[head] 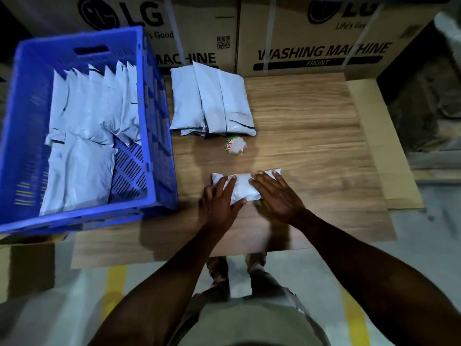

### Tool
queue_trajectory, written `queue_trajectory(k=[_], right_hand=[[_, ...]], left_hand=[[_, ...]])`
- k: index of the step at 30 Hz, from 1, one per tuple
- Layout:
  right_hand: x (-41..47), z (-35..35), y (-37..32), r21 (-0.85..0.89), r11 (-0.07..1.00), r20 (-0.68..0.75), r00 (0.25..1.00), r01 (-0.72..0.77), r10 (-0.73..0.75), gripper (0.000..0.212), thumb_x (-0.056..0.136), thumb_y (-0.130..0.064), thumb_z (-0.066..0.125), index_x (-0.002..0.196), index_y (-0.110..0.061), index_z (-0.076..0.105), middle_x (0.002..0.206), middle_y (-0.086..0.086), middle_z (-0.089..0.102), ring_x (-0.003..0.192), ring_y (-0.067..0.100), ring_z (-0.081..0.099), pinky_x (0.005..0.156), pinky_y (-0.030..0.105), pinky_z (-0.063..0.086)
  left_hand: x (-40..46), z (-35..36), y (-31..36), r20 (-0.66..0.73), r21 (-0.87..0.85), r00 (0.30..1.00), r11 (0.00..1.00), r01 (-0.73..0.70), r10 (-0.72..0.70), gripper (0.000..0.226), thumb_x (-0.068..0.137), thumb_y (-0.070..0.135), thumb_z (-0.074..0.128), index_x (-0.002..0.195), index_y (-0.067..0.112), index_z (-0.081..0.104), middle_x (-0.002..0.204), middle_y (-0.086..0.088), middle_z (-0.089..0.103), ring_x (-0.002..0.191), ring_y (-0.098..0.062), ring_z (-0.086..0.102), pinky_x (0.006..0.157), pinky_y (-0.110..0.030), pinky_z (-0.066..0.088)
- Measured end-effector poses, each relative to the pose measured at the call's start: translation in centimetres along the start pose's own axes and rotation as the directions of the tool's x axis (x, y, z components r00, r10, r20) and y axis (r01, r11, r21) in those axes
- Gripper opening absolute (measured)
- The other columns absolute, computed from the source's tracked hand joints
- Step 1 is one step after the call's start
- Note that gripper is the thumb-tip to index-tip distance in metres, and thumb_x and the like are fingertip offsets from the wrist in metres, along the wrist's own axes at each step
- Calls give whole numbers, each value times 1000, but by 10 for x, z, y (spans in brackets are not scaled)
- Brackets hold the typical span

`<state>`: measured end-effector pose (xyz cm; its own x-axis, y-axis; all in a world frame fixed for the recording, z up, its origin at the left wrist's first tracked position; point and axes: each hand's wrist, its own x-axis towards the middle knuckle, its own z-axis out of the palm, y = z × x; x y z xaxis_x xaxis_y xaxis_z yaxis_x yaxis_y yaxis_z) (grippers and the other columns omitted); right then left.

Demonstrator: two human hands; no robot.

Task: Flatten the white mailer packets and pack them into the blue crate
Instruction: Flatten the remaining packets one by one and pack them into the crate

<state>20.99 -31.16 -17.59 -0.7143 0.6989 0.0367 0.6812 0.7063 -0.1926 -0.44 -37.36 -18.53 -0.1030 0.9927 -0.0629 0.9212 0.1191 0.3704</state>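
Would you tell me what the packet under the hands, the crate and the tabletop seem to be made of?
Packet: thin glossy plastic film, probably; it creases and shines.
Blue crate: moulded rigid plastic, with slotted walls and floor.
Tabletop: wood-grain print, likely laminate; the surface looks smooth.

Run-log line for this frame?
phase: flattening | left hand + right hand: pressing packet on table | stack waiting | crate partly filled
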Motion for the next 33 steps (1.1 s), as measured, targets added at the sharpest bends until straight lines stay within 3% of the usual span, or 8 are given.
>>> queue_trajectory(k=[4,7,10,13,19,33], right_hand=[[1,-1,-12,-20,998,-69,996,-59,58,67,87,-29,47,150,-7,47,158,17,43,146,33,42,122,57,26],[11,-3,-31,-17,992,-136,983,-123,120,60,95,-31,46,151,-8,46,158,17,43,146,34,40,122,56,24],[24,2,-45,-57,975,-110,972,-213,206,55,103,-34,41,150,-8,47,158,16,43,147,34,39,122,56,24],[36,13,-53,-75,964,-60,966,-255,251,55,104,-36,37,152,-10,46,160,15,41,149,33,36,123,57,20],[32,25,-49,-87,969,-49,973,-230,226,57,107,-37,31,158,-13,37,164,13,35,153,33,28,123,59,16],[43,37,-43,-90,966,-5,970,-241,241,56,104,-38,37,154,-14,42,164,10,36,155,32,23,124,58,16]], left_hand=[[-5,-4,-17,-26,31,997,997,-73,74,68,92,71,38,154,42,33,162,13,32,119,-31,43,95,-45,43],[-7,-14,-21,-52,3,997,998,-59,59,58,99,57,30,153,37,37,163,9,30,129,-32,39,100,-51,40],[-2,-15,-15,-27,-39,1000,999,6,-7,55,100,48,27,152,34,39,164,6,30,141,-32,33,107,-55,37],[6,-6,-10,51,-20,999,1000,-19,20,56,101,47,23,154,35,35,166,7,23,151,-30,22,113,-57,31],[6,8,-15,68,0,996,999,-49,49,57,105,46,13,160,33,19,170,8,10,157,-25,1,122,-56,15],[12,28,-13,40,72,999,997,-1,-1,56,106,40,22,160,24,27,169,3,16,157,-26,4,124,-53,15]])
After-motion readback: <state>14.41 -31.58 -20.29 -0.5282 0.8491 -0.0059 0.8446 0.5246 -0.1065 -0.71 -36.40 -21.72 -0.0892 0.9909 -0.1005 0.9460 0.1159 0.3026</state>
